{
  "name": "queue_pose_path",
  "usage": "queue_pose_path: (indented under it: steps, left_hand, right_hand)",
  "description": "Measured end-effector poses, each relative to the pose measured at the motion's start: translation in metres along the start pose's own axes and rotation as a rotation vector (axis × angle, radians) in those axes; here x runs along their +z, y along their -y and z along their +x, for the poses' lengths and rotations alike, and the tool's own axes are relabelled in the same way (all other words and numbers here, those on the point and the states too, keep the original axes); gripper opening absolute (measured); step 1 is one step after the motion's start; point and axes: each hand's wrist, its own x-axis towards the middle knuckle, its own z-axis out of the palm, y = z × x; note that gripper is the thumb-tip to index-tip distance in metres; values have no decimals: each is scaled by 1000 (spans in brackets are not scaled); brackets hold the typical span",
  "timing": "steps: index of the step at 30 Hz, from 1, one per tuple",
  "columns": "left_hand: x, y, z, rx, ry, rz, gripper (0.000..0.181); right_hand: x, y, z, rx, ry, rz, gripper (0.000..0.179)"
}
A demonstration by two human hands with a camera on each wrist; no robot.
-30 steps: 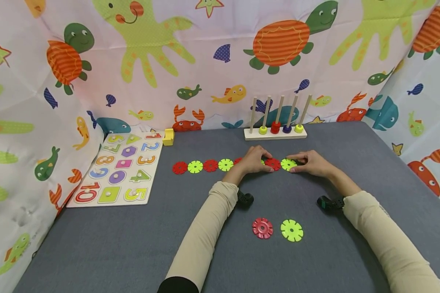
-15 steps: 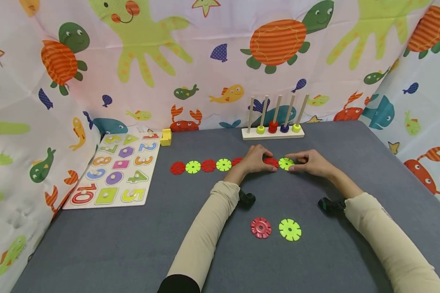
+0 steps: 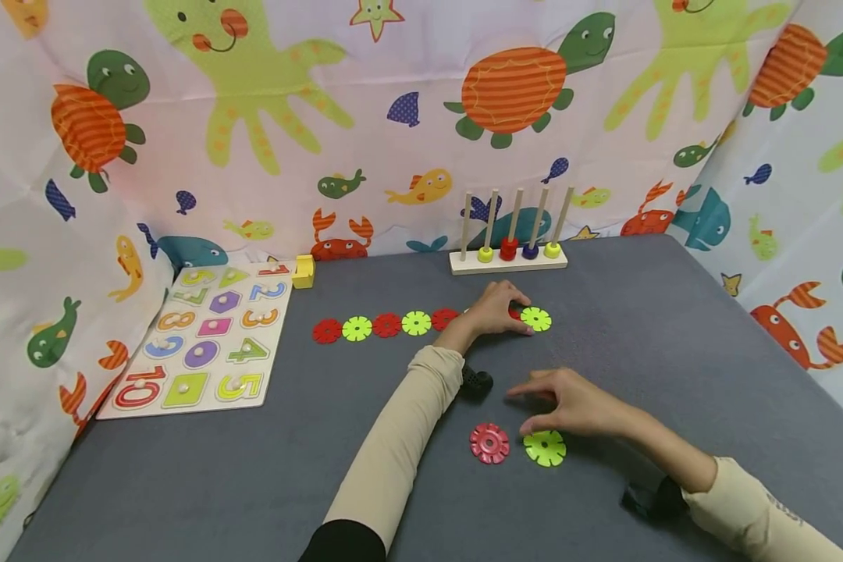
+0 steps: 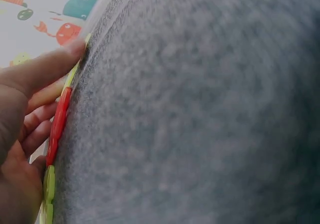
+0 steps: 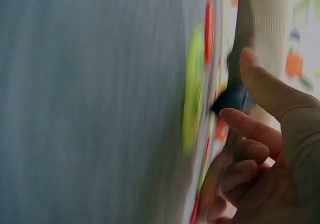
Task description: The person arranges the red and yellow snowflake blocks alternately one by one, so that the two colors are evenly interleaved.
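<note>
A row of linked red and yellow-green flower-shaped plastic discs [image 3: 417, 323] runs across the table. My left hand [image 3: 492, 311] covers part of the row, its thumb and forefinger spread around a red disc [image 4: 59, 126] near the right end; it seems to hold that disc by the edges. A yellow-green disc [image 3: 536, 318] ends the row just past the fingertips. Nearer to me lie a loose red disc [image 3: 489, 443] and a loose yellow-green disc [image 3: 544, 448]. Above the latter hovers my right hand [image 3: 576, 402], thumb and forefinger apart. The right wrist view is blurred.
A wooden peg stand [image 3: 509, 264] with several coloured rings stands at the back. On the left lies a number-and-shape puzzle board [image 3: 204, 328], with a yellow block [image 3: 304, 272] at its corner. A patterned cloth [image 3: 393, 101] hangs behind the table.
My right hand has left the yellow-green disc at the row's end and come back toward me, over the loose discs. My left hand stays on the row. The head view has shifted slightly.
</note>
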Motion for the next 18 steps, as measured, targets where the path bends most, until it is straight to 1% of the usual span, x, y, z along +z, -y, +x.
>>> queue_pose_path:
  steps: [3, 5, 7, 13, 18]
  left_hand:
    - [-1, -1, 0, 8, 17, 0, 54]
    - [1, -1, 0, 13, 20, -4, 54]
    - [2, 0, 0, 15, 11, -2, 53]
    - [3, 0, 0, 9, -10, 0, 47]
    - [4, -2, 2, 8, -13, 12, 45]
  right_hand:
    - [14, 20, 2, -59, 8, -93, 54]
    - [22, 30, 4, -71, 8, -157, 59]
    - [27, 34, 7, -56, 13, -208, 61]
    - [32, 34, 12, -71, 21, -231, 55]
    - [32, 32, 11, -90, 21, -245, 55]
